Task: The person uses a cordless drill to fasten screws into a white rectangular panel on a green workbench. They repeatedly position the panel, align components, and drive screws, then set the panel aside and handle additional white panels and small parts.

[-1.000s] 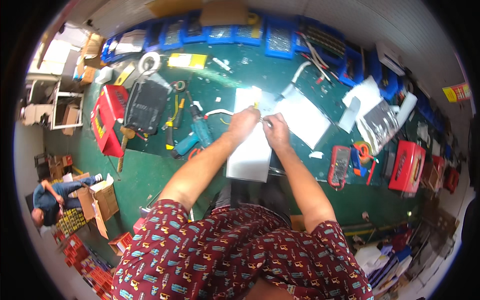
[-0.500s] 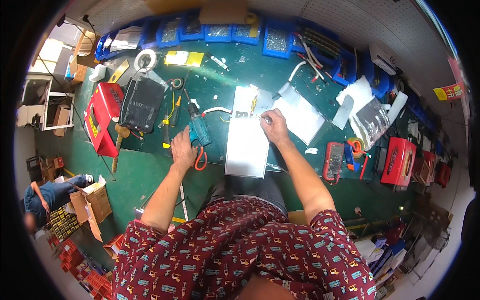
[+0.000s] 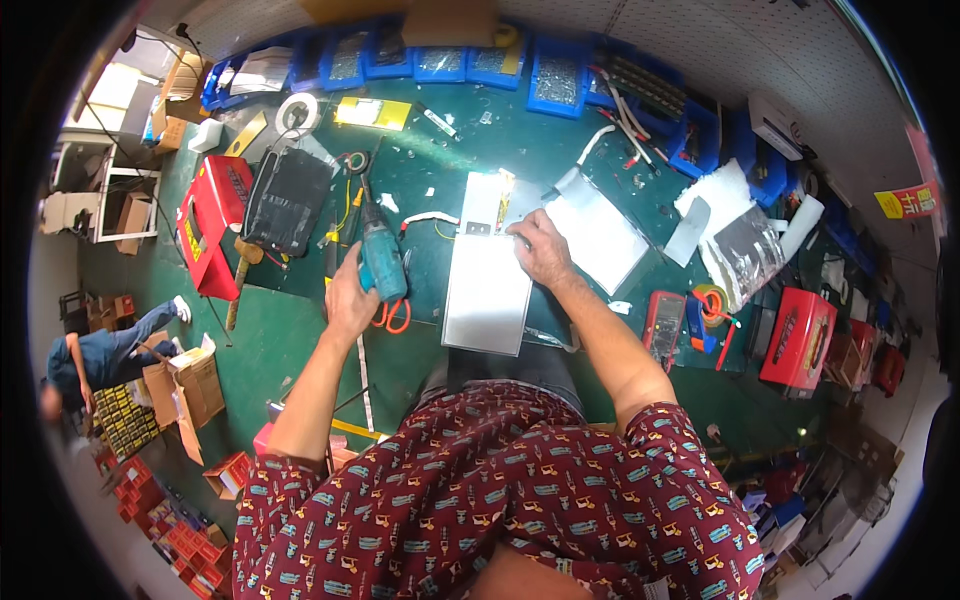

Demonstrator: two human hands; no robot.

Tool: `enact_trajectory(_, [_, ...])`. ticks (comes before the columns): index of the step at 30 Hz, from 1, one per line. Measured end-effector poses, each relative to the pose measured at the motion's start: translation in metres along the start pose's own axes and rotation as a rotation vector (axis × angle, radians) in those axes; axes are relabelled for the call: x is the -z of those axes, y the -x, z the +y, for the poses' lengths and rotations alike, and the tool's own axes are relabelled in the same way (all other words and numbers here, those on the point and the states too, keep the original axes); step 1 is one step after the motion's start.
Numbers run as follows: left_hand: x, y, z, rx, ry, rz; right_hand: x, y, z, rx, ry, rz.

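My left hand [image 3: 352, 300] is closed round the handle of a teal power drill [image 3: 383, 258], whose bit end points away from me. In front of me lies a flat pale metal panel [image 3: 485, 295], with a small dark plate [image 3: 479, 229] near its far part. At the panel's right edge, beside that plate, my right hand [image 3: 543, 248] has its fingers pinched together; what they hold is too small to make out. A white sheet-like panel [image 3: 603, 235] lies to the right of this hand. Orange-handled scissors [image 3: 398, 316] show beside the drill.
Blue bins [image 3: 555, 85] of small parts line the back. At left are a black pouch [image 3: 288, 200], a red case [image 3: 212, 225] and a hammer [image 3: 240, 275]. A red multimeter [image 3: 663, 325] and bubble wrap [image 3: 740, 245] lie right. Another person [image 3: 95, 355] bends over boxes at far left.
My left hand has closed round the drill, which has shifted and turned slightly to the left. My right hand has moved a little left, toward the small dark plate.
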State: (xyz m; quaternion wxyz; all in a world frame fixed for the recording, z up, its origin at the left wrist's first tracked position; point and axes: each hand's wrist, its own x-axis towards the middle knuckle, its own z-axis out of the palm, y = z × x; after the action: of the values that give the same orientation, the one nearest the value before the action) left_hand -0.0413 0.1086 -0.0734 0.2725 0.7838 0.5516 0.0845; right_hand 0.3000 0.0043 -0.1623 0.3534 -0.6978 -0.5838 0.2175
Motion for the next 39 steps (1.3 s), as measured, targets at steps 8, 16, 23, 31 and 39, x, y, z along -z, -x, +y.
enact_trajectory(8, [0.018,0.085,0.079,0.371,0.9,-0.062,0.006,-0.011,0.019,0.133,-0.065,-0.119])
enact_trajectory(16, [-0.029,0.112,0.087,0.502,1.833,-0.582,0.016,-0.025,0.04,0.274,-0.048,-0.294])
enact_trajectory(23, [-0.043,0.121,0.096,0.479,1.972,-0.671,0.018,-0.03,0.048,0.306,-0.113,-0.348])
enact_trajectory(31, [-0.011,0.095,0.142,0.574,1.105,-0.096,0.021,-0.032,0.047,0.289,-0.17,-0.366])
enact_trajectory(39, [-0.019,0.05,0.171,0.013,0.41,-0.044,0.021,-0.033,0.047,0.274,-0.117,-0.385])
